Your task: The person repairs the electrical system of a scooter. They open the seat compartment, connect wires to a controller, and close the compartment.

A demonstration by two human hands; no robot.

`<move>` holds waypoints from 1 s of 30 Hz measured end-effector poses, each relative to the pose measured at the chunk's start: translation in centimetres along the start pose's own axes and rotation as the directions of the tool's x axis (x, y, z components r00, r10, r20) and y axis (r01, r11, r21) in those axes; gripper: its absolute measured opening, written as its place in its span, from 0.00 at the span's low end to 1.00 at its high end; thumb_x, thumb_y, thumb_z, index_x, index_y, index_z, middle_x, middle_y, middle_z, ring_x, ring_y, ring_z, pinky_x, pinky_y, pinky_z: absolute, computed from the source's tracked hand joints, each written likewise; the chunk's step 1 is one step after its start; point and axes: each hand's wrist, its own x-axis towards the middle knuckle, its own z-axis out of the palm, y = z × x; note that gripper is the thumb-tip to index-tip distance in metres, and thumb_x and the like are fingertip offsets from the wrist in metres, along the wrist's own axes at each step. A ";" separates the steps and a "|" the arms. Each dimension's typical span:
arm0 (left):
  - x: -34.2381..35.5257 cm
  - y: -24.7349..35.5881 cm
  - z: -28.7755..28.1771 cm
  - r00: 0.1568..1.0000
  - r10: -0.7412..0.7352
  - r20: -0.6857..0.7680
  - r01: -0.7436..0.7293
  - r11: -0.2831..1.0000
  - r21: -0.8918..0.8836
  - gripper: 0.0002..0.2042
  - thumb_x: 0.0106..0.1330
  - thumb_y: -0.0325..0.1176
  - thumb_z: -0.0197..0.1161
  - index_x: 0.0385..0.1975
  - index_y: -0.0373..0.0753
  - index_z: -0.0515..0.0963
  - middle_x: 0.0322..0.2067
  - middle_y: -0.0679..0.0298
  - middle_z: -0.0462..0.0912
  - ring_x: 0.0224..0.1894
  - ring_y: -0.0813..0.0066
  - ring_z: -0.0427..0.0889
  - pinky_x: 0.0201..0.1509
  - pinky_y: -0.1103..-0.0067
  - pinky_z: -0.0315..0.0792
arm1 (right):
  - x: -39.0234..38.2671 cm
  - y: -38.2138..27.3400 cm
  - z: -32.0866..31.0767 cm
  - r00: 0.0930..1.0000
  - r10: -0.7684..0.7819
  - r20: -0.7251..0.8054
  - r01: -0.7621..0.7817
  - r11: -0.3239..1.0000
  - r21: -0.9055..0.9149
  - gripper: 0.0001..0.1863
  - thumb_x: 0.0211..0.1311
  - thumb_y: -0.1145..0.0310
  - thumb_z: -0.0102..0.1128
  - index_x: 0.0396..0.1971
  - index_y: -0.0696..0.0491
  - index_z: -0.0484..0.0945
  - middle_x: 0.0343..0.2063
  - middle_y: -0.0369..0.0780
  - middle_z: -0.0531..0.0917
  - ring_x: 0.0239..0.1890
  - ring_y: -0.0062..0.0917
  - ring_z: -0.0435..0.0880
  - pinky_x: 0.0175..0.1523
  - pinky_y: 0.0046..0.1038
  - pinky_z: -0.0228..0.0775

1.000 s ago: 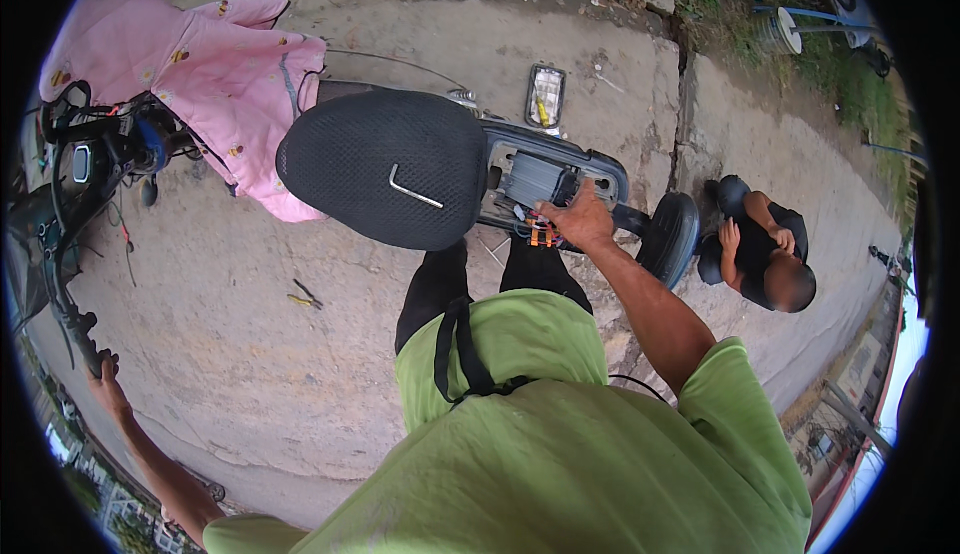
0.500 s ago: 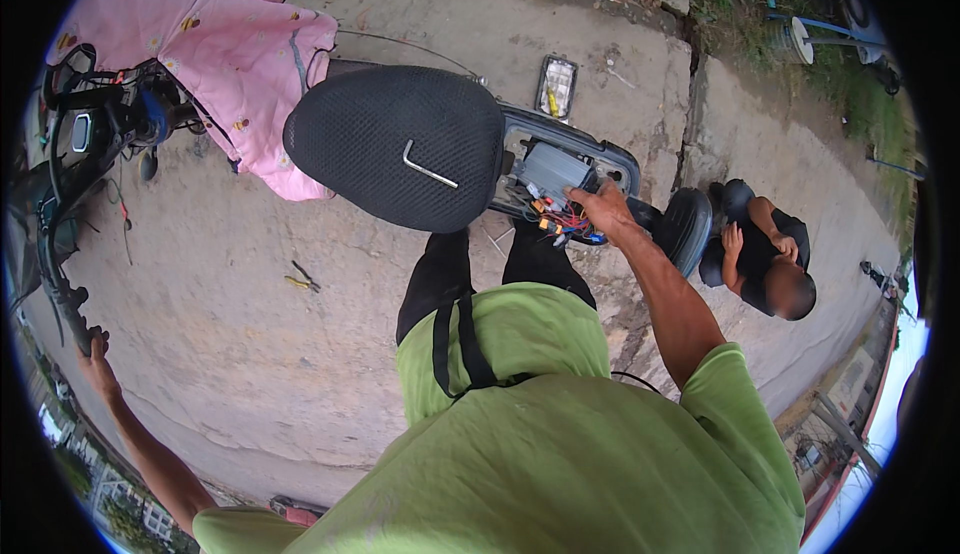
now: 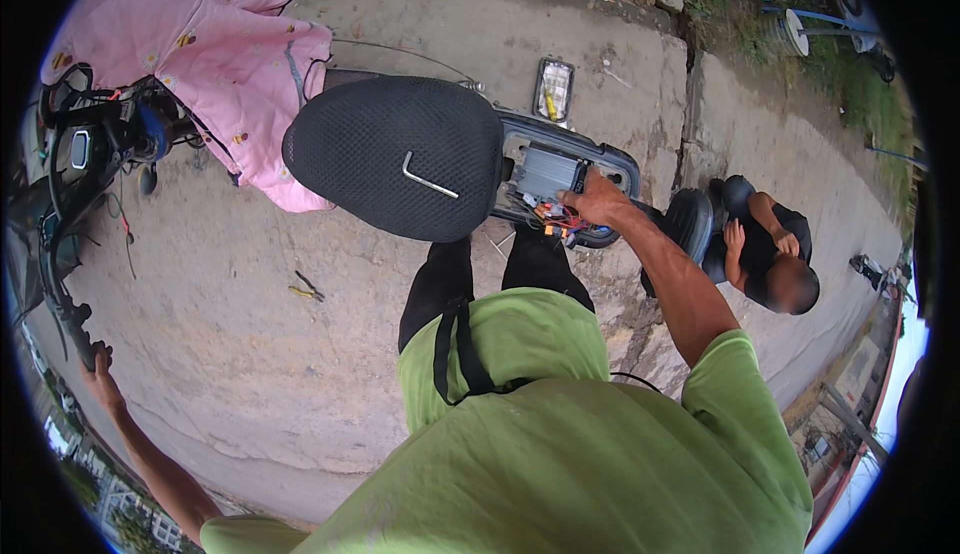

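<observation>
A small, dark dashboard screen with a pale rim (image 3: 79,150) sits on the handlebars of the scooter at the far left, tilted and too small to read; a clear, flat, rectangular plastic package (image 3: 553,89) lies on the cracked concrete ground (image 3: 230,354) beyond the scooter's open rear, with yellow and dark bits showing inside it; no signs or labels show clearly.

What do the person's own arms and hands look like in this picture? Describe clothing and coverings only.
Both arms are bare below short, bright green sleeves of a loose shirt. The left hand and the right hand wear no gloves; no watch, ring or band can be made out. A dark strap crosses the green front.
</observation>
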 end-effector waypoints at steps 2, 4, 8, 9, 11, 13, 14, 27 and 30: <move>0.1 0.3 -0.3 1.000 -0.003 -0.006 0.003 1.000 0.009 0.27 0.71 0.37 0.64 0.68 0.37 0.72 0.49 0.62 0.84 0.46 0.70 0.85 0.54 0.71 0.76 | 0.4 0.6 0.6 1.000 -0.003 0.005 0.003 1.000 0.024 0.50 0.63 0.39 0.64 0.64 0.73 0.62 0.60 0.64 0.77 0.65 0.52 0.77 0.70 0.41 0.67; 0.0 0.1 0.0 1.000 -0.006 -0.010 0.006 1.000 -0.013 0.27 0.71 0.37 0.64 0.68 0.37 0.72 0.49 0.63 0.84 0.47 0.70 0.85 0.54 0.72 0.75 | 0.6 1.2 0.6 0.999 -0.036 -0.031 0.037 0.999 0.025 0.52 0.64 0.39 0.63 0.66 0.73 0.59 0.59 0.64 0.78 0.65 0.52 0.78 0.70 0.42 0.67; -0.4 -1.0 -1.7 1.000 0.006 0.009 -0.005 1.000 -0.006 0.26 0.71 0.37 0.64 0.68 0.39 0.74 0.48 0.64 0.84 0.47 0.71 0.85 0.54 0.73 0.76 | 0.9 0.3 0.6 0.999 -0.033 -0.006 0.033 0.998 -0.052 0.54 0.68 0.39 0.58 0.72 0.73 0.51 0.60 0.64 0.77 0.64 0.52 0.79 0.68 0.43 0.69; -0.3 -0.7 -0.9 1.000 -0.007 0.009 0.007 1.000 -0.011 0.26 0.71 0.37 0.64 0.68 0.39 0.74 0.48 0.64 0.84 0.47 0.71 0.85 0.54 0.73 0.76 | 0.5 -0.5 0.3 1.000 0.013 0.028 -0.011 0.996 -0.087 0.54 0.69 0.39 0.57 0.73 0.73 0.49 0.61 0.64 0.77 0.63 0.52 0.79 0.67 0.43 0.70; 0.0 1.0 0.8 1.000 -0.023 0.007 0.023 1.000 -0.015 0.26 0.71 0.37 0.64 0.68 0.39 0.74 0.48 0.64 0.84 0.46 0.71 0.85 0.54 0.73 0.76 | 0.2 -0.8 0.3 0.999 0.044 -0.009 -0.045 0.979 -0.199 0.54 0.71 0.38 0.54 0.75 0.70 0.47 0.60 0.63 0.77 0.60 0.55 0.81 0.64 0.46 0.73; -0.6 0.8 0.6 0.999 -0.040 0.000 0.040 0.999 -0.022 0.26 0.71 0.37 0.65 0.68 0.39 0.74 0.49 0.63 0.84 0.46 0.71 0.86 0.54 0.72 0.76 | -0.3 -0.8 0.8 0.992 -0.011 -0.128 -0.030 0.949 -0.314 0.53 0.70 0.38 0.56 0.75 0.68 0.50 0.58 0.62 0.78 0.57 0.56 0.83 0.62 0.47 0.75; -0.9 0.8 0.4 0.999 -0.046 -0.010 0.045 0.999 -0.017 0.26 0.71 0.37 0.65 0.68 0.39 0.74 0.49 0.63 0.84 0.46 0.71 0.86 0.54 0.72 0.77 | -0.7 -0.8 1.0 0.986 -0.029 -0.162 -0.016 0.963 -0.271 0.52 0.69 0.39 0.58 0.74 0.68 0.53 0.57 0.62 0.78 0.57 0.57 0.83 0.62 0.48 0.75; 0.0 0.5 -0.2 0.999 -0.041 -0.008 0.041 0.999 0.013 0.26 0.73 0.39 0.64 0.68 0.38 0.73 0.49 0.60 0.85 0.48 0.67 0.87 0.57 0.72 0.78 | 0.5 -0.6 3.2 0.952 -0.028 -0.305 0.032 0.999 0.008 0.42 0.64 0.51 0.65 0.70 0.62 0.65 0.56 0.64 0.77 0.58 0.59 0.81 0.63 0.50 0.74; -0.2 0.9 0.2 0.998 -0.066 -0.006 0.066 0.998 0.003 0.26 0.72 0.38 0.65 0.68 0.36 0.73 0.49 0.59 0.85 0.48 0.67 0.88 0.56 0.71 0.79 | -1.0 -1.9 1.4 0.972 0.005 -0.236 -0.031 0.994 -0.104 0.41 0.67 0.47 0.60 0.71 0.60 0.65 0.58 0.62 0.77 0.59 0.57 0.80 0.65 0.50 0.73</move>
